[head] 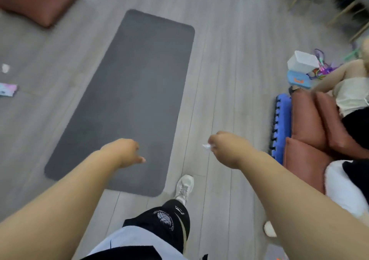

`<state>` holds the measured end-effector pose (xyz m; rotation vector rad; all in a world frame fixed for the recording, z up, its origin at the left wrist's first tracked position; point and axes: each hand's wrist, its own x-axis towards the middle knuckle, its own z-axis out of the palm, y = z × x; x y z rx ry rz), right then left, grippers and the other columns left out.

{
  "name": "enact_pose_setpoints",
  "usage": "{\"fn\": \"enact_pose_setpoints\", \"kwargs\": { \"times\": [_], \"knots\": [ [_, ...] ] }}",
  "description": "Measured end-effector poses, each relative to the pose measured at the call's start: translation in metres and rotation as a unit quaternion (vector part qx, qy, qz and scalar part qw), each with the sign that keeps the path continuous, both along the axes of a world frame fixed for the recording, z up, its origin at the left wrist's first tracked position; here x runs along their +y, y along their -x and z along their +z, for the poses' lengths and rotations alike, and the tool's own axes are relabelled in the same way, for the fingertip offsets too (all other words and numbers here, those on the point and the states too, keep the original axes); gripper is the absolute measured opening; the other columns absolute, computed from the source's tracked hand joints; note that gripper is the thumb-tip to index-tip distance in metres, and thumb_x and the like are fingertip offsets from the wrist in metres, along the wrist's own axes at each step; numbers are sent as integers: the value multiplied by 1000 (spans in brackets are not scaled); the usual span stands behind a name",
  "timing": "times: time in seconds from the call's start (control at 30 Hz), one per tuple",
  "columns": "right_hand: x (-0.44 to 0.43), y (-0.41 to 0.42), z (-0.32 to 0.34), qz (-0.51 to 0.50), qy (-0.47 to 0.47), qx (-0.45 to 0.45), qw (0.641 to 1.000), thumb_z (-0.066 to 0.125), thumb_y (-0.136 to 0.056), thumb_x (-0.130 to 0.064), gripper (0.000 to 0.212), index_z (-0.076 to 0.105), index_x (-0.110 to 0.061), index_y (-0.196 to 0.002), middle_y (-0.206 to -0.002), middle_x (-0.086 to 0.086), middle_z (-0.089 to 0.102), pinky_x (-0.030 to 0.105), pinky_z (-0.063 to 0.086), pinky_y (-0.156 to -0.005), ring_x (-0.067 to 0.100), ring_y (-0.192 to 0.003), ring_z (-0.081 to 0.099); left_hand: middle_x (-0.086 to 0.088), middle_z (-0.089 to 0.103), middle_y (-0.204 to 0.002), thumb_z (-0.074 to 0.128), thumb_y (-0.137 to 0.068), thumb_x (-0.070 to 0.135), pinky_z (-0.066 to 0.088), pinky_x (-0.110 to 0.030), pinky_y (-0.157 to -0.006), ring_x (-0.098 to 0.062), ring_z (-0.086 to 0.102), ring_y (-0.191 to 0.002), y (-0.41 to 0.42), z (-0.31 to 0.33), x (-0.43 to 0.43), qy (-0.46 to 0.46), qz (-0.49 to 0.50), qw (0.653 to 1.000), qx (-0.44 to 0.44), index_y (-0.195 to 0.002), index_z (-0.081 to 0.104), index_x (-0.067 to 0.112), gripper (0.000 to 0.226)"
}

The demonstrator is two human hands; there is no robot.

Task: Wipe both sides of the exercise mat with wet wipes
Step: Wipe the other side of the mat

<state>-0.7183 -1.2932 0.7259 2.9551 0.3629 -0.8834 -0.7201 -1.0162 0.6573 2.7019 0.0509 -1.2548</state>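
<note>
Exercise mat (135, 90) lies flat on the floor (229, 80), grey face up, under and ahead of the left hand (123, 152) and to the left of the right hand (225, 148). Left hand: fingers loosely curled, holding nothing. Right hand: curled, pinching a small white wet wipe (207, 147) that sticks out toward the left hand.
</note>
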Motion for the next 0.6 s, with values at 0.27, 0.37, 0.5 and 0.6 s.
{"fn": "enact_pose_setpoints", "kwargs": {
  "times": [0.27,0.37,0.5,0.6],
  "knots": [
    [-24,-145,6,103,18,14,994,39,-93,-12,27,54,-12,-115,-112,7,51,33,43,-74,30,-99,54,-3,51,-135,58,-85,53,42,-37,-100,-23,50,-121,-83,-2,-34,21,120,992,-12,-133,48,20,59],
    [-21,-199,13,127,4,-2,992,38,-93,-12,28,53,-12,-117,-114,8,51,35,44,-79,31,-101,53,-3,51,-135,56,-87,54,42,-36,-99,-23,50,-121,-115,13,-35,32,177,983,-47,-135,46,21,59],
    [-3,-259,8,170,-11,8,985,38,-92,-9,30,55,-13,-116,-115,6,52,34,45,-80,29,-102,53,-2,49,-138,59,-84,55,40,-35,-102,-21,48,-124,-133,15,-28,61,277,958,-51,-138,43,24,64],
    [19,-296,-5,229,1,25,973,40,-92,-10,27,57,-11,-112,-112,7,53,37,48,-83,30,-100,55,-1,49,-137,58,-84,54,41,-35,-101,-21,49,-123,-135,8,-25,53,332,941,-46,-138,43,26,63]
  ]
}}
